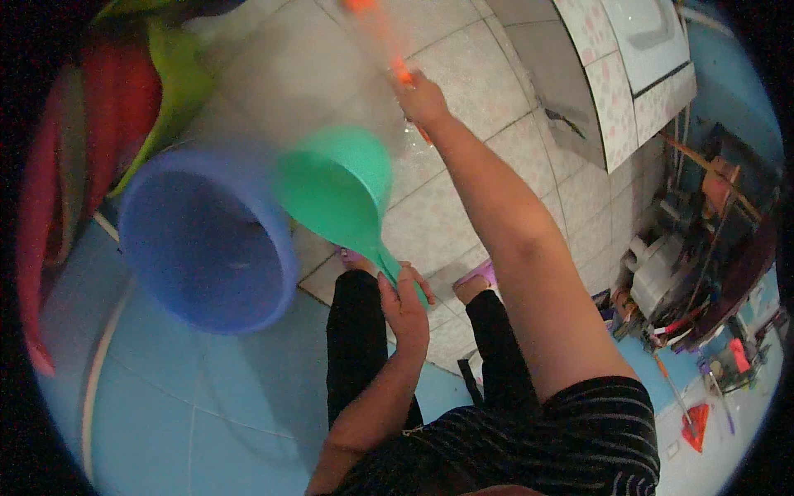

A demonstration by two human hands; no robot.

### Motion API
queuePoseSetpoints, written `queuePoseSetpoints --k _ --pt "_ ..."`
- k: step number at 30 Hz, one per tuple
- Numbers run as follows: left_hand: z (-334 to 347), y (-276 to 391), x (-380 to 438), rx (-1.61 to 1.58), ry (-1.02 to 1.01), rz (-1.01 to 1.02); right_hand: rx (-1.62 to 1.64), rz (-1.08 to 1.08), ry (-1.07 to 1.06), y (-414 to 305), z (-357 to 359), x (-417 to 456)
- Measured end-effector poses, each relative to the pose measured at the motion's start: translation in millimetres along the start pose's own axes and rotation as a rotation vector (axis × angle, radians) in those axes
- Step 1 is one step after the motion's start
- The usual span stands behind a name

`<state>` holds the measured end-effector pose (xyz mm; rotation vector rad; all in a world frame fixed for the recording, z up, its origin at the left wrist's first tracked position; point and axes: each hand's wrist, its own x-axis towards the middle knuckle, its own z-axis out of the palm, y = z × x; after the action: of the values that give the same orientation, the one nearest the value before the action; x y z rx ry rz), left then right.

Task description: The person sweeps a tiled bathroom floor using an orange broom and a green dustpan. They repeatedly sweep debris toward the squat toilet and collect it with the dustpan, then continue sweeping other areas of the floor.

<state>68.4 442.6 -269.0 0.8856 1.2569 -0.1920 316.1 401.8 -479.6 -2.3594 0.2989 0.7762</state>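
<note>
My left hand grips the handle of a green plastic dipper, whose bowl is tilted beside the rim of a blue plastic bucket. Whether the dipper holds water cannot be told. Farther out over the floor, my right hand is closed around an orange handle. The far end of that orange tool is blurred by motion, so its kind is unclear.
Red cloth and yellow-green cloth hang at the upper left. A tiled block with a pale fixture stands at the upper right. Cluttered household items line the right side. Pale tiles cover the floor around my feet.
</note>
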Motion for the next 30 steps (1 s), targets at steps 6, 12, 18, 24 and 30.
queuePoseSetpoints --k 6,12,18,24,30 --pt "8 -2 0 0.055 -0.064 -0.004 0.056 0.293 0.008 54 -42 22" --pt "11 -19 -4 0.111 -0.059 -0.009 -0.028 0.681 0.117 249 -81 -151" --pt "16 -33 -13 0.139 -0.020 -0.053 0.190 0.556 0.197 245 -48 -221" --pt "15 -52 -17 0.181 -0.023 -0.053 -0.147 0.243 -0.138 179 -43 -154" --pt "31 -75 -31 0.217 -0.038 -0.040 -0.093 0.630 0.048 331 -90 -224"
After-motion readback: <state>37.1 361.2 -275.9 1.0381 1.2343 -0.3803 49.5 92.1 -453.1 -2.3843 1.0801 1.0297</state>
